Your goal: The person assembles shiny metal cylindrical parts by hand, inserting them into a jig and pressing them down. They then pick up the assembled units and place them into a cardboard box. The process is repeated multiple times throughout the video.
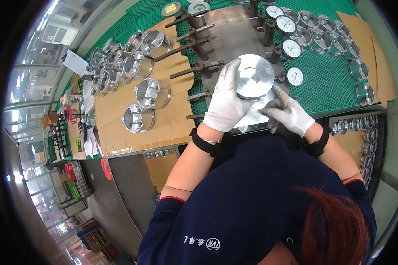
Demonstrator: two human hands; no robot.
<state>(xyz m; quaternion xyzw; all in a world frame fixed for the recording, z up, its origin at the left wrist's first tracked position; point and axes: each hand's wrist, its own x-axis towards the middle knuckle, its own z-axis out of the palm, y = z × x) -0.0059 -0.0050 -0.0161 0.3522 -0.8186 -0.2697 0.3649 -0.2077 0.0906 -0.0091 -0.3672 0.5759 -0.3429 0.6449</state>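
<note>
A bright round metal piston (254, 76) is held up in front of me, its flat machined crown turned towards me. My left hand (227, 99), in a white glove, is closed around the piston's left side. At its lower right edge is my right hand (289, 112), also gloved, with darkened fingertips and bent fingers against the piston; part of that contact is hidden. Beneath both hands lies a metal plate (234, 33) carrying dark posts and rods. Beside the piston stand several round dial gauges (295, 76) on the plate's right side.
Several pistons (153, 93) stand on cardboard (115, 106) at the left. More pistons (320, 40) stand on green mesh matting (323, 84) at the right. A rack of small metal parts (367, 148) sits below the bench's right end. Rods (181, 73) jut out left of the plate.
</note>
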